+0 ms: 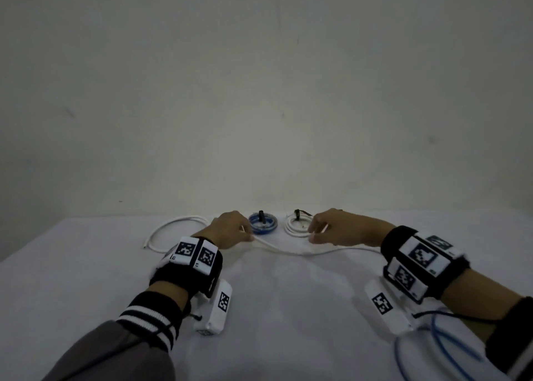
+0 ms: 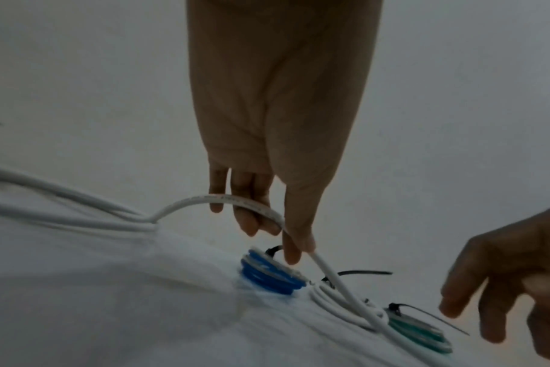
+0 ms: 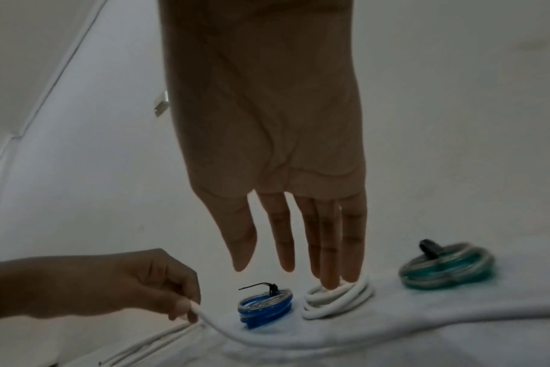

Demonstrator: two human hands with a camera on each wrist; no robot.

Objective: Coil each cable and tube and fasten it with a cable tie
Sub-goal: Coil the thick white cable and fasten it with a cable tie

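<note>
A long loose white cable (image 1: pixel 284 250) lies across the white table. My left hand (image 1: pixel 230 232) pinches it between thumb and fingers (image 2: pixel 252 223) and lifts it a little off the cloth. My right hand (image 1: pixel 328 230) hangs open, its straight fingertips (image 3: pixel 330 280) touching a tied white cable coil (image 3: pixel 336 298). Left of that coil sits a tied blue tube coil (image 1: pixel 263 223), and right of it a tied teal tube coil (image 3: pixel 446 269), which the right hand hides in the head view. Each coil carries a black cable tie.
The loose cable's far end curves in a loop (image 1: pixel 173 227) at the left of the table (image 1: pixel 288 323). Loose blue and clear tubes (image 1: pixel 432 349) lie at the near right under my right forearm. A plain wall rises just behind the coils.
</note>
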